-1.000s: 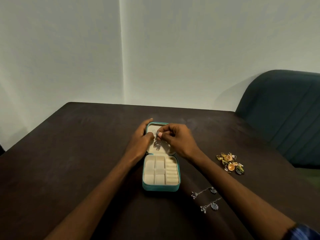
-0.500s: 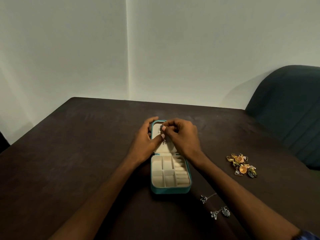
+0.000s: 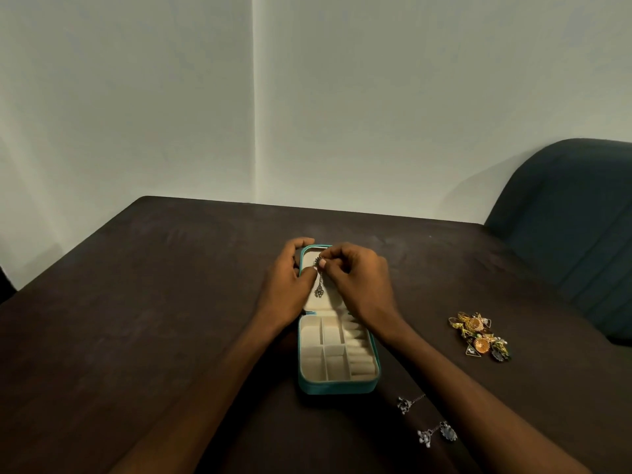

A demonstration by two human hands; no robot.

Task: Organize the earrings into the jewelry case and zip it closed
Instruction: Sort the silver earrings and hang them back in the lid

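Observation:
A teal jewelry case (image 3: 337,388) lies open on the dark table, cream compartments in its base and a cream-lined lid at the far end. My right hand (image 3: 362,285) pinches the top of a silver drop earring (image 3: 319,289) that hangs against the lid lining. My left hand (image 3: 287,289) grips the lid's left edge, thumb touching the earring's top. Two silver drop earrings (image 3: 407,403) (image 3: 437,434) lie to the right of the case, partly hidden by my right forearm. A pile of gold and orange earrings (image 3: 478,336) sits farther right.
The dark table (image 3: 154,302) stands against a pale wall. A dark teal upholstered chair (image 3: 574,227) stands at the table's right side.
My hands stay at the lid with the silver earring; its pendant now hangs visibly lower against the lining. The view has shifted slightly.

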